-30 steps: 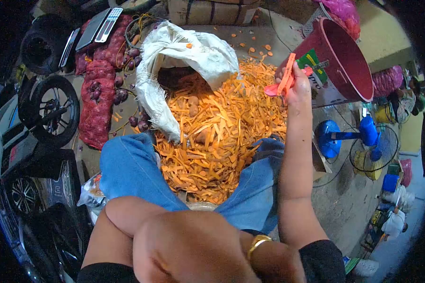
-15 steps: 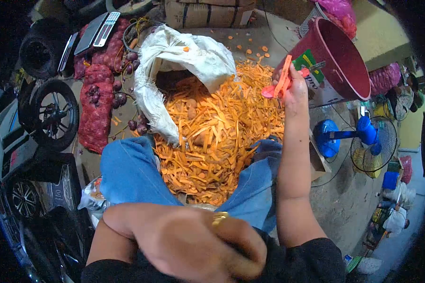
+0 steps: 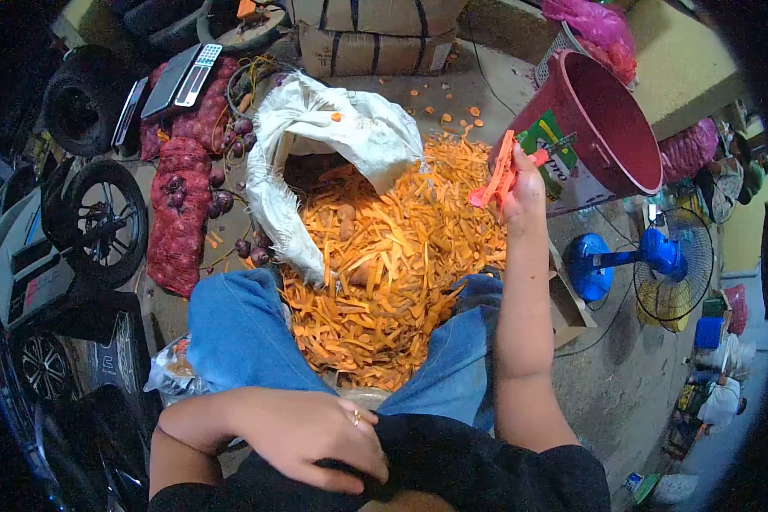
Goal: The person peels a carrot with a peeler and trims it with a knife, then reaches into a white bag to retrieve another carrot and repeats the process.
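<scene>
My right hand (image 3: 525, 189) is raised over the right edge of a heap of orange peelings (image 3: 384, 290), its fingers closed around an orange-red plastic peeler (image 3: 497, 177). A dark, narrow blade-like piece points right from that hand, in front of the red bucket (image 3: 563, 111). Bent across my lap, my left hand (image 3: 316, 435) rests against my black shirt with a ring on one finger. Its fingers are loosely curled with a gap between them, and nothing shows in them. Between my knees, the heap reaches into the mouth of a white woven sack (image 3: 269, 171).
Red net bags of onions (image 3: 179, 213) lie on the left, with a scale (image 3: 179, 81) on top. Tires and a wheel (image 3: 102, 222) stand beyond them. A blue fan (image 3: 657, 256) is at right. Taped bales (image 3: 375, 43) sit at the back.
My left hand, blurred and nearer the camera before, has moved down and left onto my shirt. My right hand keeps the peeler, turned slightly. The view has tilted a little.
</scene>
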A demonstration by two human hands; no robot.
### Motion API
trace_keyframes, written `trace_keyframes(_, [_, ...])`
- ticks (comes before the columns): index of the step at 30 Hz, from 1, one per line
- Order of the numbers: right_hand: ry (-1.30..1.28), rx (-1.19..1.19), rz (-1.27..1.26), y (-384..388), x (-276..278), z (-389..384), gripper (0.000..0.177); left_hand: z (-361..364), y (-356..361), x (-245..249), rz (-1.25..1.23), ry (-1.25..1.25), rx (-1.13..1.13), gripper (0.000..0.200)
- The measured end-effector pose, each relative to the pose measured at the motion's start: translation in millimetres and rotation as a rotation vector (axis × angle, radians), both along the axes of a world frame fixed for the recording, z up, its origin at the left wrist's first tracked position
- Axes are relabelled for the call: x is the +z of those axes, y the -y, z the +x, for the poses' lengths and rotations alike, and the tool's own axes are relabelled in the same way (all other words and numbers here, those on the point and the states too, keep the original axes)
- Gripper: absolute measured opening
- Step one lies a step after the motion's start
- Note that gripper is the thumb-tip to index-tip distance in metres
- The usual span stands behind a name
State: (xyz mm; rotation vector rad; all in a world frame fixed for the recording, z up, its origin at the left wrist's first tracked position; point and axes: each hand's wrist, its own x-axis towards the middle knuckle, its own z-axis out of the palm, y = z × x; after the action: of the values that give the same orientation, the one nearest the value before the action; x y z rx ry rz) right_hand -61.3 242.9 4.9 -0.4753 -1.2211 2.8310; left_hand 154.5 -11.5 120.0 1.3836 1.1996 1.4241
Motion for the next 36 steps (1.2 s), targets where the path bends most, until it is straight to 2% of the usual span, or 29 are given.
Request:
trace_keyframes(2, [-0.008, 0.022, 0.016, 1, 0, 2, 0.015, 1, -3, -13, -0.159, -0.06, 0.012, 0.025])
trace_keyframes(7, [-0.012, 0.019, 0.028, 1, -5, -2, 0.014, 1, -13, -19, -0.185, -0.192, 0.01, 0.027])
trace_keyframes(9, [-0.014, 0.036, 0.039, 4, -2, -1, 0.013, -2, -16, -19, -0.318, -0.369, -0.039, 0.029])
trace_keyframes(10, [-0.016, 0.036, 0.039, 5, 0, -1, 0.013, -2, -18, -19, -0.317, -0.371, -0.038, 0.029])
trace_keyframes(16, [-0.016, 0.047, 0.102, 5, -3, 0, 0.015, -3, -19, -28, -0.2, -0.282, -0.133, 0.032])
trace_keyframes(18, [-0.025, 0.083, 0.103, 5, -5, 0, 0.015, -6, -18, -34, -0.178, -0.083, -0.191, 0.031])
trace_keyframes(22, [-0.045, 0.104, 0.11, 4, 0, 3, 0.015, -16, -12, -29, -0.11, 0.002, -0.137, 0.026])
trace_keyframes(24, [-0.077, 0.058, 0.101, 3, -4, -1, 0.017, -20, -7, -30, -0.103, 0.045, -0.014, 0.027])
trace_keyframes(27, [-0.069, 0.049, 0.08, -1, -16, -8, 0.017, -38, 1, -40, 0.021, 0.095, 0.048, 0.031])
trace_keyframes(28, [-0.061, 0.049, 0.091, 1, -13, -6, 0.017, -47, 9, -45, -0.016, 0.155, 0.062, 0.033])
trace_keyframes(29, [-0.061, 0.051, 0.09, 4, -7, -3, 0.017, -57, 19, -53, -0.082, 0.287, 0.115, 0.033])
trace_keyframes(31, [-0.041, 0.061, 0.146, 11, 1, 2, 0.017, -86, 39, -72, -0.241, 0.278, 0.342, 0.032])
trace_keyframes(32, [-0.029, 0.061, 0.132, 11, -1, 2, 0.016, -102, 45, -82, -0.35, 0.313, 0.483, 0.04])
trace_keyframes(33, [-0.029, 0.064, 0.133, 12, -2, 2, 0.016, -122, 54, -96, -0.41, 0.341, 0.574, 0.035])
trace_keyframes(35, [-0.033, 0.059, 0.178, 13, -2, 3, 0.016, -162, 70, -135, -0.601, 0.199, 0.748, 0.032])
trace_keyframes(36, [-0.033, 0.059, 0.148, 8, -12, -1, 0.012, -180, 80, -164, -0.756, 0.042, 0.895, 0.03])
